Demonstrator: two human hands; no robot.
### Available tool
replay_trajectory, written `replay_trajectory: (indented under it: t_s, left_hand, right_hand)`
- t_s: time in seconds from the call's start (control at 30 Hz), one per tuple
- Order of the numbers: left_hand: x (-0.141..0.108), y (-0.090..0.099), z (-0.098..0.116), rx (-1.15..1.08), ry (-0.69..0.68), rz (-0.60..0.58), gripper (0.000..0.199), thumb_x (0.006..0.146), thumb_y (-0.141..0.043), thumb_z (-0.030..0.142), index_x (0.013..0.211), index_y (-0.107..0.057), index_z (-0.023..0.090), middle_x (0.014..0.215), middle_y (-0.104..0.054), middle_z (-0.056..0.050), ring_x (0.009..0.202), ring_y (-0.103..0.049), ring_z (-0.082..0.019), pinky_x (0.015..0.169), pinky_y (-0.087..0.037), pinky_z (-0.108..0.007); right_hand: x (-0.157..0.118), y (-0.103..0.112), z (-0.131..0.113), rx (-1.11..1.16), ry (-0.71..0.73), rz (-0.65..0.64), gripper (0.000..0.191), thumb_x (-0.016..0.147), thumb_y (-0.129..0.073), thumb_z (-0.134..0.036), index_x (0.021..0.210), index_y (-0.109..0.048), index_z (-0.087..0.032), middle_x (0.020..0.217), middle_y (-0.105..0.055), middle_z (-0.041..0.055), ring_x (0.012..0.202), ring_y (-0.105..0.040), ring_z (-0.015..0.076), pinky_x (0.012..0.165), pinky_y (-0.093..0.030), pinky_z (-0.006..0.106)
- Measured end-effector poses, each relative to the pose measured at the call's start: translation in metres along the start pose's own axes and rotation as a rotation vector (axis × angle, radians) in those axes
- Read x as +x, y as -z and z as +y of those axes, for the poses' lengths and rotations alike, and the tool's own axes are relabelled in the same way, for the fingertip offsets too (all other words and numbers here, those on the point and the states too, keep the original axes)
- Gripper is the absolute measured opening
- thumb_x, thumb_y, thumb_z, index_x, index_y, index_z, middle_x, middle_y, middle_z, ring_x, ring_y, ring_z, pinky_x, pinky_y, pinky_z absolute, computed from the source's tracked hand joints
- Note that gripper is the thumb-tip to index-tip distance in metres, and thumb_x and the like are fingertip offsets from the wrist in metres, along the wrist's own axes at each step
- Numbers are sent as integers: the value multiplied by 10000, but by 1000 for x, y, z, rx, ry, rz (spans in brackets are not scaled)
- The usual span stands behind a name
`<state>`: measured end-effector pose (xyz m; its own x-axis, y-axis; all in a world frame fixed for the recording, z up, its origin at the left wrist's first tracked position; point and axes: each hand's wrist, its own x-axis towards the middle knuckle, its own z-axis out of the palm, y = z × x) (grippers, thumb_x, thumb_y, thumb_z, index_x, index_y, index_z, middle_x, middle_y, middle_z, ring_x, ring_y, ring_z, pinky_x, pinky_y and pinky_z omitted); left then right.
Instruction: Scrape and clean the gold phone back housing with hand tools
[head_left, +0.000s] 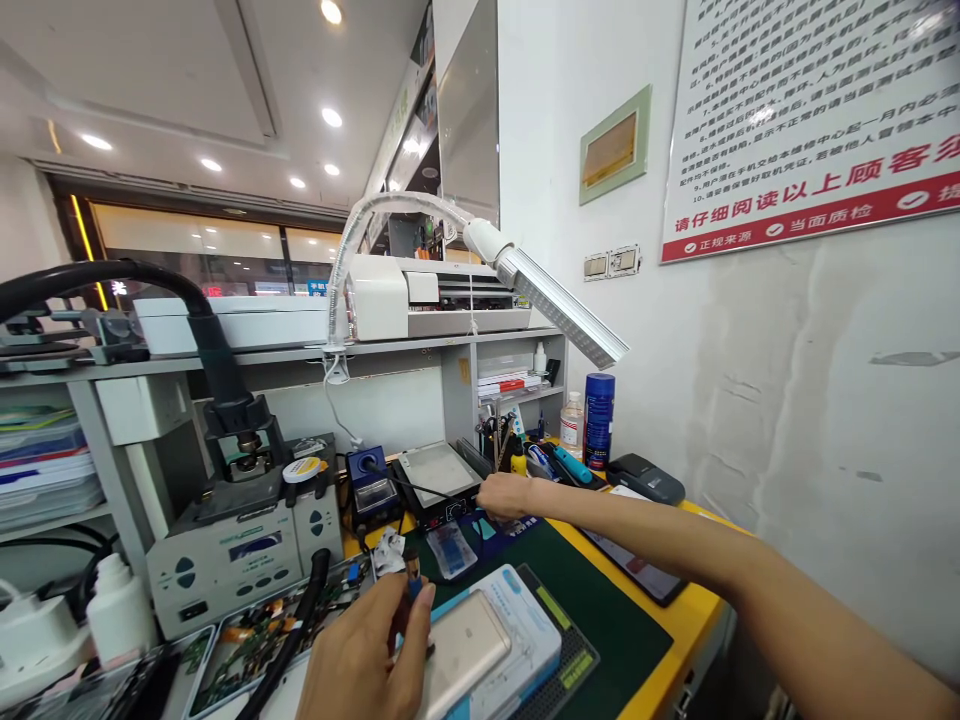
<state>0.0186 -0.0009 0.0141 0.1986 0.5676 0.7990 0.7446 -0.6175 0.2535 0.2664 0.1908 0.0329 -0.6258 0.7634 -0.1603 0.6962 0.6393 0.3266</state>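
Observation:
My left hand (371,650) is closed at the bottom centre, its thumb and fingers pinching a small tool (413,574) with a dark tip and blue part. Just right of it, a gold phone (466,650) lies face down on a white and blue box (529,630). My right hand (506,496) reaches across to the front right corner of a flat heating plate (437,470); its fingers are curled and what they hold, if anything, is hidden. A small clear bag (451,549) lies between the hands on the green mat (637,635).
A grey rework station (232,560) and a tray of circuit boards (251,640) stand left. A lamp (562,305) hangs overhead. At the right are a blue can (598,420), a black device (645,478) and a dark tablet (637,565).

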Motion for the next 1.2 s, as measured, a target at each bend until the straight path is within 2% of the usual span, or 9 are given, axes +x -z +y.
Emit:
replay_trajectory:
  t_s: [0.13,0.47,0.93,1.1,1.2]
  left_hand:
    - [3,5,3,26,21,-48,283,1003,-494,395,747,-478,275,597,-596,63,499,-585,-124,473,-416,-202]
    - [4,7,7,18,28,-62,305,997,-499,392,720,-463,270,559,-557,72,440,-551,-111,435,-397,-199]
    - [3,8,8,26,4,-48,283,998,-497,392,743,-479,270,588,-582,61,485,-581,-128,464,-411,-210]
    - [1,4,10,-29,75,-33,296,1004,-475,420,748,-484,271,599,-583,50,508,-565,-138,452,-387,-212]
    - [-1,0,7,-48,74,-17,301,1001,-474,429,747,-497,270,595,-582,48,498,-557,-136,447,-380,-211]
  right_hand:
    - [-4,3,1,-74,19,-61,286,982,-624,-339,1170,-640,-125,1136,-661,97,975,-665,210,848,-575,406]
    - [-11,10,-5,-130,34,-63,274,981,-627,-335,1152,-645,-122,1122,-665,95,970,-667,208,848,-575,403]
    - [-17,15,-9,-106,46,-54,264,982,-623,-345,1113,-658,-119,1095,-678,90,964,-671,206,858,-570,408]
    - [-24,11,-10,-57,36,-54,255,983,-622,-342,1102,-661,-120,1095,-679,89,973,-670,208,871,-566,415]
    - [-29,9,-9,-21,-2,-55,258,982,-622,-345,1101,-662,-119,1098,-679,90,981,-669,211,879,-562,420]
